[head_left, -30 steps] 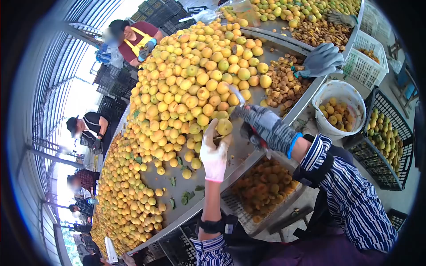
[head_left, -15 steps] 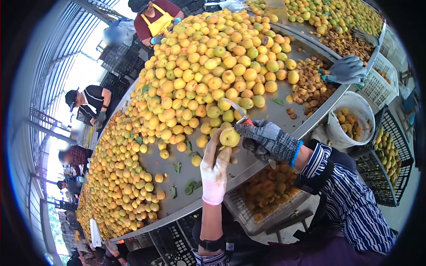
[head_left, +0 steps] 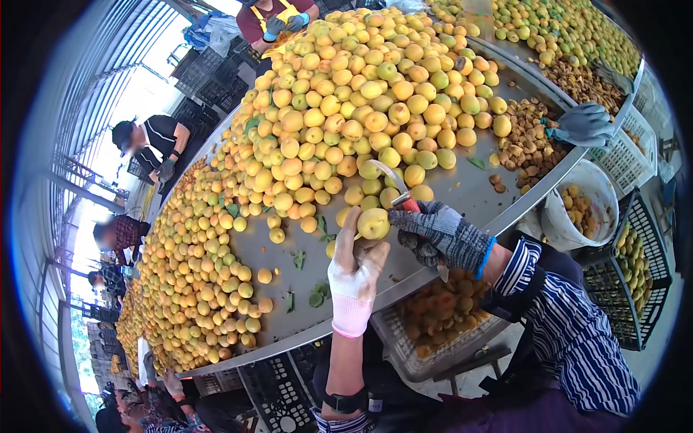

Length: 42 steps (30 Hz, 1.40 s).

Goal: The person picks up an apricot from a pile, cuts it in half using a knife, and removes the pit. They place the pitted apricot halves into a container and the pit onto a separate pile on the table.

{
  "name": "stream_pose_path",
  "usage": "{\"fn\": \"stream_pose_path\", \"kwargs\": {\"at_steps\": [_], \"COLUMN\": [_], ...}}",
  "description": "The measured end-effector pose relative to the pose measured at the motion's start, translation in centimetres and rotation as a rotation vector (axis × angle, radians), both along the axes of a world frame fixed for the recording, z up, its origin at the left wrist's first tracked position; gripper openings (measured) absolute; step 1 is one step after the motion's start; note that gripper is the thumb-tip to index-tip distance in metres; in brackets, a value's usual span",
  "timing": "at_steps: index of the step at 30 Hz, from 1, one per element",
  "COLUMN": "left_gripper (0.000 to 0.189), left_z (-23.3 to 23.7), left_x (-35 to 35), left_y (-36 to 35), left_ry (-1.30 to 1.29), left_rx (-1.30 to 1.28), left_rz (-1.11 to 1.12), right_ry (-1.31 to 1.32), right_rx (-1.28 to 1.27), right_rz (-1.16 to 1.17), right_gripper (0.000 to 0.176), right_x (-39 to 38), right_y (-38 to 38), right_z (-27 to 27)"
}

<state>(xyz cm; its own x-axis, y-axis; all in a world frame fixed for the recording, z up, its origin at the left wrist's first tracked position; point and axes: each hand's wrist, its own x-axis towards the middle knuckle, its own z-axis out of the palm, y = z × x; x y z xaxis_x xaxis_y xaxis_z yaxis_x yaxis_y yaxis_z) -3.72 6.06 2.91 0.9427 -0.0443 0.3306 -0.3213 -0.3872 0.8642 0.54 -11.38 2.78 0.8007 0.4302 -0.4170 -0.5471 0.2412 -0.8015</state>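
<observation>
My left hand (head_left: 353, 267), in a white glove with a pink cuff, holds a yellow apricot (head_left: 373, 224) up by the fingertips above the metal table (head_left: 303, 289). My right hand (head_left: 440, 232), in a grey knit glove, grips a small knife (head_left: 395, 186) with a red handle. Its curved blade points up and away, just right of the apricot. Both hands meet over the table's near edge, in front of the big heap of apricots (head_left: 361, 108).
A tray of cut apricot halves (head_left: 440, 317) sits below the table edge under my hands. Apricot pits (head_left: 523, 141) lie heaped at right beside another person's grey glove (head_left: 586, 124). A white bucket (head_left: 577, 209) and black crates (head_left: 635, 267) stand at right. Other workers (head_left: 151, 148) line the far side.
My left hand has lifted an apricot off the pile and brought it toward me. The right hand with the knife has come alongside it. The view has tilted and shifted.
</observation>
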Motion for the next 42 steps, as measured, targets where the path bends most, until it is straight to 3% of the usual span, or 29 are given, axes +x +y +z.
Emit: {"fn": "stream_pose_path", "kwargs": {"at_steps": [3, 5, 7, 9, 11, 13, 16, 18, 21, 28, 42], "left_gripper": [0.046, 0.050, 0.055, 0.048, 0.048, 0.047, 0.049, 0.051, 0.053, 0.053, 0.051], "left_z": [0.0, -0.6, -0.7, -0.7, -0.7, -0.8, -0.5, 0.0, -0.1, 0.2, 0.7], "left_x": [-0.1, 0.8, 1.2, 1.3, 1.3, 1.5, 1.7, 1.6, 1.6, 2.0, 1.8], "left_y": [0.0, 0.4, 0.6, 0.9, 1.1, 1.0, 0.6, 0.1, 0.1, -0.1, 0.0], "left_ry": [0.155, 0.399, 0.413, 0.517, 0.533, 0.550, 0.454, 0.274, 0.202, 0.217, 0.136], "left_rx": [-0.177, -0.841, -0.870, -1.104, -1.119, -1.136, -0.986, -0.610, -0.382, -0.337, -0.101], "left_rz": [-0.017, -0.096, -0.109, -0.155, -0.183, -0.216, -0.203, -0.119, -0.082, -0.090, -0.046], "right_ry": [-0.050, -0.088, -0.095, -0.101, -0.102, -0.271, -0.418, -0.497, -0.600, -0.765, -0.684], "right_rx": [-0.019, -0.004, -0.030, -0.088, -0.148, -0.219, -0.292, -0.310, -0.382, -0.527, -0.536], "right_rz": [0.043, 0.087, 0.047, 0.042, 0.034, 0.023, 0.100, 0.101, 0.106, 0.097, 0.138], "right_gripper": [0.029, 0.028, 0.026, 0.026, 0.027, 0.025, 0.024, 0.024, 0.025, 0.023, 0.022], "right_x": [-0.6, -1.1, -1.4, -1.4, -1.6, -2.1, -2.7, -2.8, -3.0, -2.9, -3.0], "right_y": [0.1, 0.1, 0.1, -0.1, -0.3, -0.7, -1.9, -2.6, -3.3, -4.2, -4.1], "right_z": [0.3, 0.6, 0.9, 1.1, 0.9, 0.5, 0.7, 0.7, 1.2, 1.0, 1.0]}}
